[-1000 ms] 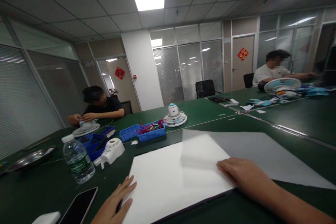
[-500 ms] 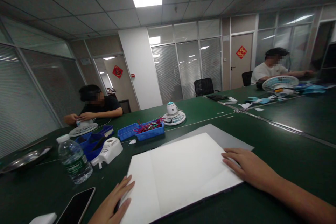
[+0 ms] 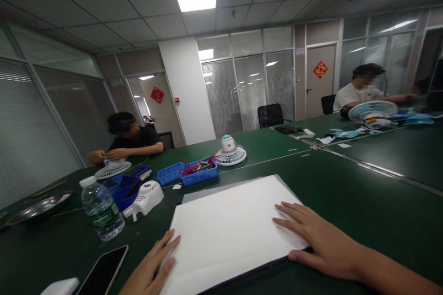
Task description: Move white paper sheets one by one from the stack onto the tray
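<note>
A large white sheet of paper (image 3: 224,235) lies on the table in front of me, with a thin dark edge under its near side. A grey sheet (image 3: 197,196) shows from beneath its far edge. My left hand (image 3: 152,262) rests along the paper's left edge, its fingers stretched out. On the right, my right hand (image 3: 311,237) lies with spread fingers on the paper, its thumb by the near right corner. Neither hand grips anything.
A water bottle (image 3: 102,209), a phone (image 3: 104,269) and a white plastic housing (image 3: 149,198) are at left. Beyond sit blue bins (image 3: 200,176) with wires and a small fan (image 3: 230,151). Two people work at the far left and far right of the green table (image 3: 363,212).
My right hand has moved left onto the paper, its fingers wider apart. The grey sheet no longer sticks out on the right; it shows along the far left edge. My left hand stays nearly still.
</note>
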The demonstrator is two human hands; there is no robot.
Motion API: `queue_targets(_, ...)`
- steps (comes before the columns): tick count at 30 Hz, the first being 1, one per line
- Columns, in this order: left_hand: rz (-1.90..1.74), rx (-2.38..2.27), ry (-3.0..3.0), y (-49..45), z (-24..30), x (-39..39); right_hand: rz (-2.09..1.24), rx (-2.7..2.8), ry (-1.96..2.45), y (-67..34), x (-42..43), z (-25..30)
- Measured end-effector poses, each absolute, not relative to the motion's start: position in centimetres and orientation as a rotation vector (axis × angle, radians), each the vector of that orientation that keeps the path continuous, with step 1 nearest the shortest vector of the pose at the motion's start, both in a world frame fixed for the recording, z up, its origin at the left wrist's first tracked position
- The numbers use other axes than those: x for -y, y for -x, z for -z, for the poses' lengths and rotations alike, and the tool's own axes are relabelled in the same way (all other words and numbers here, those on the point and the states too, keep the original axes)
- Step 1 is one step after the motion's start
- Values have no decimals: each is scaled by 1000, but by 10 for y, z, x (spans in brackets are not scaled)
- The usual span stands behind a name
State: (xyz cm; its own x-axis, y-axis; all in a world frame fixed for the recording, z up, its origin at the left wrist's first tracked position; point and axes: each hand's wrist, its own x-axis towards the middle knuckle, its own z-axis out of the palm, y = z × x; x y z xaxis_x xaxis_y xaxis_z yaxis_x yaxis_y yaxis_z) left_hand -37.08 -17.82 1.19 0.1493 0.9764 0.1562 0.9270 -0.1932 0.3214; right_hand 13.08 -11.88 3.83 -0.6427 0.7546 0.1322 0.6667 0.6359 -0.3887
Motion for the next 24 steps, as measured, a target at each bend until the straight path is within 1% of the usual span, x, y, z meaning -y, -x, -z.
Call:
queue_targets(3, -531, -1866, -2282, 372, -12, 178, -495, 2604, 1175, -138, 114, -35)
queue_targets(10, -569, -1813, -2291, 381, -8, 179, -577, 2611, 1106, -137, 118, -50)
queue_targets(16, -592, -1732, -2347, 392, 1, 175, -590, 2676, 1132, -139, 115, -53)
queue_targets(21, -417, -1564, -2524, 391, -11, 185, -596, 2686, 1133, -139, 116, -56)
queue_targets(24, -486, -1538, -2595, 384, -17, 191, -629, 2659, 1101, -139, 116, -57)
